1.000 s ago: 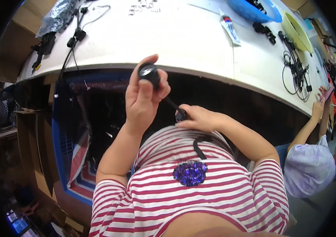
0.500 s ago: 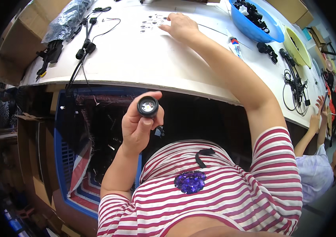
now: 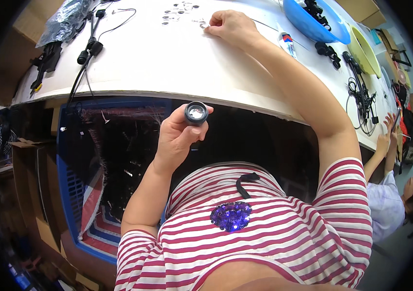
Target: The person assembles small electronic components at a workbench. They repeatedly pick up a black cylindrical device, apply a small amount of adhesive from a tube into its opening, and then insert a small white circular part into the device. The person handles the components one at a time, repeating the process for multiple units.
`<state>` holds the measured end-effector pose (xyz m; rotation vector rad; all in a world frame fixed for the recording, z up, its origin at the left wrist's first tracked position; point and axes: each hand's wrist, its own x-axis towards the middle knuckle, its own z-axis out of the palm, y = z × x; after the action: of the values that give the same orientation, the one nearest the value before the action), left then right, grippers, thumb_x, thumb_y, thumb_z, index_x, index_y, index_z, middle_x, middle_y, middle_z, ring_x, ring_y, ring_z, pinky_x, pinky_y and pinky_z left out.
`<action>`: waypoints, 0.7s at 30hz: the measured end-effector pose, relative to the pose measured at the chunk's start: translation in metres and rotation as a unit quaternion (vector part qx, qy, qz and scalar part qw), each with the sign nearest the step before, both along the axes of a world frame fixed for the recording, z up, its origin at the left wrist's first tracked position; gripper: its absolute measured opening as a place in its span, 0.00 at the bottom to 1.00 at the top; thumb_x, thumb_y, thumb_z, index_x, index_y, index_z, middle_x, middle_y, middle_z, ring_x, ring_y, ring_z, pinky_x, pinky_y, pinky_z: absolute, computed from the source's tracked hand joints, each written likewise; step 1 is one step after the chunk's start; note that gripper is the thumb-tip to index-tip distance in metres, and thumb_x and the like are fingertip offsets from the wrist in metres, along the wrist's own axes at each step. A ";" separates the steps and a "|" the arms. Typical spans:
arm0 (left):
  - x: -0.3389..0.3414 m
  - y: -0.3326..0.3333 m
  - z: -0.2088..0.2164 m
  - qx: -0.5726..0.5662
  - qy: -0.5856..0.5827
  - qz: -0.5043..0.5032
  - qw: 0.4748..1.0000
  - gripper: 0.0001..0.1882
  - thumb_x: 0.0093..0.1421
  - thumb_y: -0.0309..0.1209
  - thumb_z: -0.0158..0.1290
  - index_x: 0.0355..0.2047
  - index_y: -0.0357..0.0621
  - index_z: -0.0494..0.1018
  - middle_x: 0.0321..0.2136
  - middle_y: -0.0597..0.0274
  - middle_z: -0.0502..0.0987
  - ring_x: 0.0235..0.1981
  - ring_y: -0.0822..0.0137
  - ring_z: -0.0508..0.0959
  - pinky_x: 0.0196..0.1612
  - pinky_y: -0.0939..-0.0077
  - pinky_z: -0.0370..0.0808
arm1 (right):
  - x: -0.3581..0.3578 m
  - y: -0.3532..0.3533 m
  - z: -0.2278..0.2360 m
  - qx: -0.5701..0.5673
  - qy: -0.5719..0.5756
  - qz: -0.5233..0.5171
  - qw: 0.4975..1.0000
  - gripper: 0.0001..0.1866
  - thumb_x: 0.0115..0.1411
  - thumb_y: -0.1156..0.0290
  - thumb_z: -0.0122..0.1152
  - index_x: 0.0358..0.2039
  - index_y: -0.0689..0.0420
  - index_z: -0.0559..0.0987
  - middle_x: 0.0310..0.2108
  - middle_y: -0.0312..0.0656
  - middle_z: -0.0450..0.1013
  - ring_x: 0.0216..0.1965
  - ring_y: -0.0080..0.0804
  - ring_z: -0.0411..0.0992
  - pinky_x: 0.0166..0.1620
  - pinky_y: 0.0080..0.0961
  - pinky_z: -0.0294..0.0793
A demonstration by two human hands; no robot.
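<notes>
Table [image 3: 177, 63] brightly lit, white top nearly washed out; small clear pieces [image 3: 181, 12] toward its far edge pale in the glare. Below its near edge, deep shadow; detail lost inside the blue basket [image 3: 66, 191]. Glints on black cylinder's face [image 3: 196, 112] and sequin patch [image 3: 230, 217]. Fisheye bows table's near edge; periphery soft, darkening to black.

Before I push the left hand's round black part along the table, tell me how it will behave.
The black part could roll on its side, given its round outline. It seems stiff, undented by the grip; its shiny face might scratch.
</notes>
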<state>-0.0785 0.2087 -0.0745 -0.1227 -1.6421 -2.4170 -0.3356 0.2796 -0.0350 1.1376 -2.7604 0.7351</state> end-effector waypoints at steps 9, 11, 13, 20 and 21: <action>-0.003 0.009 -0.006 0.006 0.008 0.022 1.000 0.29 0.53 0.49 0.53 0.45 0.37 0.67 0.16 0.71 0.62 0.17 0.80 0.58 0.22 0.86 0.54 | 0.033 0.064 0.014 0.137 0.288 0.141 0.937 0.06 0.51 0.69 0.57 0.31 0.51 0.77 0.28 0.32 0.73 0.29 0.33 0.71 0.39 0.27 0.67; -0.002 0.007 -0.007 0.011 -0.001 0.010 1.000 0.30 0.54 0.49 0.52 0.47 0.36 0.65 0.17 0.71 0.62 0.18 0.80 0.57 0.23 0.85 0.54 | 0.036 0.076 0.005 0.089 0.262 0.144 0.950 0.07 0.52 0.67 0.57 0.33 0.51 0.77 0.29 0.33 0.73 0.30 0.32 0.71 0.38 0.28 0.68; -0.003 0.009 -0.006 0.022 -0.002 -0.001 1.000 0.31 0.56 0.50 0.49 0.48 0.34 0.64 0.18 0.71 0.62 0.19 0.80 0.58 0.23 0.85 0.54 | 0.041 0.081 0.002 0.041 0.183 0.114 0.976 0.09 0.52 0.66 0.57 0.35 0.51 0.77 0.29 0.34 0.72 0.31 0.31 0.71 0.38 0.28 0.68; 0.000 0.012 -0.002 -0.015 -0.003 -0.029 0.999 0.32 0.57 0.53 0.45 0.47 0.33 0.65 0.19 0.70 0.63 0.20 0.79 0.59 0.24 0.86 0.55 | 0.070 0.064 0.010 -0.033 0.017 0.070 0.997 0.12 0.54 0.61 0.56 0.34 0.55 0.78 0.28 0.37 0.73 0.27 0.26 0.69 0.30 0.22 0.68; 0.000 0.013 -0.001 -0.024 -0.004 -0.030 0.999 0.32 0.56 0.53 0.46 0.47 0.34 0.66 0.19 0.70 0.63 0.20 0.79 0.60 0.24 0.86 0.56 | 0.069 0.068 0.010 -0.052 0.019 0.078 0.995 0.12 0.55 0.61 0.54 0.32 0.56 0.78 0.24 0.38 0.73 0.25 0.27 0.70 0.28 0.22 0.68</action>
<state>-0.0789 0.2215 -0.0759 -0.1729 -1.7244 -2.4257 -0.2664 0.3480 -0.0253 1.3427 -2.5915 0.8518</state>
